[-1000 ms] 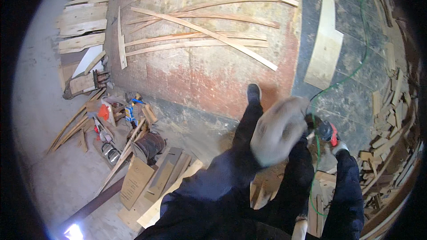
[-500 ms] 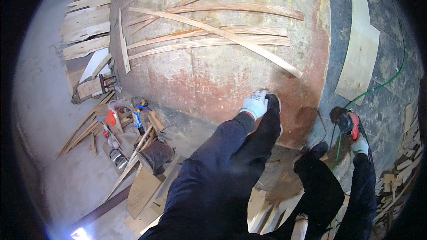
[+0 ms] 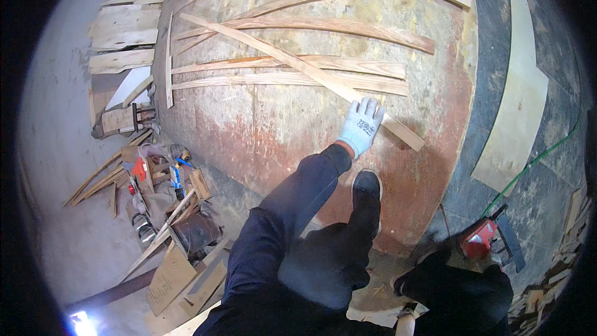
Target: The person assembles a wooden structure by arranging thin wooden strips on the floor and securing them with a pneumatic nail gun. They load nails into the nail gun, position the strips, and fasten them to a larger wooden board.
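Note:
My left hand [image 3: 362, 127], in a pale grey-white work glove, lies across the near right end of a long wooden strip [image 3: 403, 132]. Its fingers are stretched out and slightly apart over the wood. This strip runs diagonally over several other strips [image 3: 373, 30] on the worn, red-stained board [image 3: 286, 143]. Low on the right, a red nail gun [image 3: 479, 239] with a dark magazine is at my right hand [image 3: 495, 257]. The tool and dark sleeve mostly hide that hand, which appears closed round the grip.
My dark shoe [image 3: 367, 185] is on the board. A green hose [image 3: 540, 158] runs over the dark floor past a pale plywood sheet [image 3: 519, 99]. Tools and offcuts [image 3: 168, 180] are heaped on the left, near stacked boards [image 3: 124, 28]. Scrap wood [image 3: 563, 261] lies far right.
My left hand has moved from beside my leg forward onto the diagonal strip, its fingers now stretched out. The red nail gun has come nearer to me and turned.

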The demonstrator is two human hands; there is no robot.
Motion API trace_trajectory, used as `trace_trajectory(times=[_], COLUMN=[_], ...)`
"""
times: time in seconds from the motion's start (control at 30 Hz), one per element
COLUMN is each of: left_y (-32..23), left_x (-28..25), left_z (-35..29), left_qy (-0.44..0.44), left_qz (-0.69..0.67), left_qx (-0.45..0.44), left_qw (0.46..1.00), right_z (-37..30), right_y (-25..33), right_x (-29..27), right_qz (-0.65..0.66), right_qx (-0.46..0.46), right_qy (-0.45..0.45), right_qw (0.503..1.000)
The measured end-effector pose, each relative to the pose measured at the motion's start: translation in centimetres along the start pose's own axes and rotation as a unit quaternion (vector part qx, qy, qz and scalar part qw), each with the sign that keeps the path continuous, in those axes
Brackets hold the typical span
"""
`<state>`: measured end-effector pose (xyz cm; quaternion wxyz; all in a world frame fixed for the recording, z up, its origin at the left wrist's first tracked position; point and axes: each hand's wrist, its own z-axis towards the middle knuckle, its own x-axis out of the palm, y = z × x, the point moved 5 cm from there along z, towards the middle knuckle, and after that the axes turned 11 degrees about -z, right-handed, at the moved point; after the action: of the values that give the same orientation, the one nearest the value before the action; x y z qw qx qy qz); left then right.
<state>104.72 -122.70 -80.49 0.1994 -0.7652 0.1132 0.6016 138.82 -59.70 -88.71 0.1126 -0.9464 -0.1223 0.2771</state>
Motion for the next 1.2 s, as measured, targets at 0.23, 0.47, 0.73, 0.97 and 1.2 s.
trace_trajectory(times=[0.23, 0.47, 0.73, 0.97, 1.2], left_y=[3.2, 0.2, -8.4, -10.6, -8.1], left_x=[2.8, -1.3, -2.1, -0.5, -1.6], left_z=[2.7, 0.1, -4.7, -7.6, -9.2], left_qy=[0.056, 0.001, -0.099, -0.091, -0.236], left_qz=[0.01, -0.025, -0.063, -0.137, -0.271], left_qx=[-0.007, 0.025, 0.053, 0.033, -0.1], left_qw=[0.998, 0.999, 0.992, 0.986, 0.928], right_z=[8.0, 8.4, 2.1, 0.3, -0.5], right_y=[-3.6, 9.6, 32.1, 31.8, 29.8], right_x=[-14.1, -41.7, -39.6, -36.2, -38.9], right_qz=[0.169, 0.221, 0.392, 0.434, 0.243], right_qx=[-0.145, -0.351, -0.279, -0.274, -0.281], right_qy=[0.078, -0.126, -0.041, -0.06, -0.229], right_qw=[0.972, 0.901, 0.876, 0.856, 0.9])
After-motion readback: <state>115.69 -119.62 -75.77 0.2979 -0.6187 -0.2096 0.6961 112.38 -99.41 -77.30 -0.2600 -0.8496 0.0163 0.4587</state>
